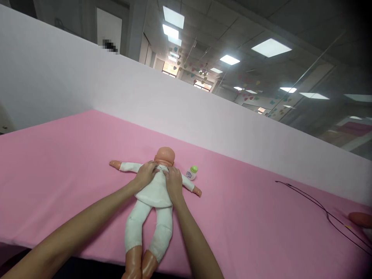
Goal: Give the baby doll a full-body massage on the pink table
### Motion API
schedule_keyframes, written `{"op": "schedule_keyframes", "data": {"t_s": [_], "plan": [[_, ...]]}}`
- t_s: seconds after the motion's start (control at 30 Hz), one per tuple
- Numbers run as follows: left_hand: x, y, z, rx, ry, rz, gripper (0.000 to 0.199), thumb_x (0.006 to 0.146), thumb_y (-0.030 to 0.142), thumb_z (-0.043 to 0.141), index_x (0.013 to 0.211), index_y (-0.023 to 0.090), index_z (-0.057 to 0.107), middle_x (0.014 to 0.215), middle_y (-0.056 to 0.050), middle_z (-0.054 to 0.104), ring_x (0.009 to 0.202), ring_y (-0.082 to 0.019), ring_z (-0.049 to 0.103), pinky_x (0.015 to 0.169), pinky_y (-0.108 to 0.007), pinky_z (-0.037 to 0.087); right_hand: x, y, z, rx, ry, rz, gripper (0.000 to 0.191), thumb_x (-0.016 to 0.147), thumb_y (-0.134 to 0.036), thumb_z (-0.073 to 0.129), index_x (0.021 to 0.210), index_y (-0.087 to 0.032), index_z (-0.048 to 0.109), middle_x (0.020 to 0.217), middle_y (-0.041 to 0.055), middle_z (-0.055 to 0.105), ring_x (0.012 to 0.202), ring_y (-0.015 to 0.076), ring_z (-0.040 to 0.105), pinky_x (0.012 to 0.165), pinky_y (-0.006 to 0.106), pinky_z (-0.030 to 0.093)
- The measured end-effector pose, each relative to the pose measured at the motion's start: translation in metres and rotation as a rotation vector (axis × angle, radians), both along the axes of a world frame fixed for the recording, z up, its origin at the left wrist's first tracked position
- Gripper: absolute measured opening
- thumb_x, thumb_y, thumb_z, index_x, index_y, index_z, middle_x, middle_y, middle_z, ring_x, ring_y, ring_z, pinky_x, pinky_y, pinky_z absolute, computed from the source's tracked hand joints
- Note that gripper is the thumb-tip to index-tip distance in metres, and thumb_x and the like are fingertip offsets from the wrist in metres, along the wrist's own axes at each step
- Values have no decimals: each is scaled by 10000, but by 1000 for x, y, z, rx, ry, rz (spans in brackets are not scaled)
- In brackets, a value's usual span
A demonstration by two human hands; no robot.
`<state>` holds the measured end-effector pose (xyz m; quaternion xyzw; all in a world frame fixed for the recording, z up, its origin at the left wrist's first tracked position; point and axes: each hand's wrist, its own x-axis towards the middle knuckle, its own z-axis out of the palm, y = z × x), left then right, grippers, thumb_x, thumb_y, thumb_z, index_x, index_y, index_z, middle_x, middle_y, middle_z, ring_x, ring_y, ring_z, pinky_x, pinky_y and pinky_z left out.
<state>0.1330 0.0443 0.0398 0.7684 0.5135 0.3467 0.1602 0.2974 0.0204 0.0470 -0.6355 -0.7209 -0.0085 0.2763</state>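
Observation:
A baby doll [157, 192] in white cloth lies stretched out on the pink table cover, arms spread wide and bald head pointing away from me. No facial features show, so it seems to lie face down. My left hand [147, 174] rests on the left side of its upper back, fingers laid out flat near the neck. Opposite it, my right hand [174, 182] lies on the right shoulder area, with the fingers also extended. Neither hand is wrapped around anything. Just beyond the doll's right-hand arm stands a small white bottle [190, 174] with a green cap.
The pink-covered table [238, 217] meets a white partition [139, 93] at the back. A thin dark cable [312, 200] runs across the right side. Near it, at the right edge, sits a reddish-orange rounded object [359, 219]. The doll's feet reach the table's front edge.

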Motion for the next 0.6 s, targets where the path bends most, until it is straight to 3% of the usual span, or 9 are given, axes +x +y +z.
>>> {"op": "schedule_keyframes", "data": {"t_s": [0.13,0.37,0.6], "plan": [[11,1,-1,-30,216,64,212,967,143,500,908,163,703,1028,-143,727,976,-288,670,847,-373,468,-4,7,-8,-58,-198,-82,224,1032,-170,491,1006,-153,713,1033,175,730,985,328,640,858,429,474],[13,6,-1,-50,311,45,269,956,111,478,826,155,709,949,-174,726,906,-307,673,812,-402,447,-2,4,-6,-107,-236,-78,265,1041,-159,469,960,-171,722,1014,160,733,987,303,649,821,390,477],[5,-31,20,58,250,-70,276,967,92,465,854,172,704,1117,-145,663,1044,-282,602,884,-377,465,-3,-23,4,29,-85,130,282,1023,-119,449,1044,-194,720,1161,116,709,1072,270,628,911,369,491]]}}
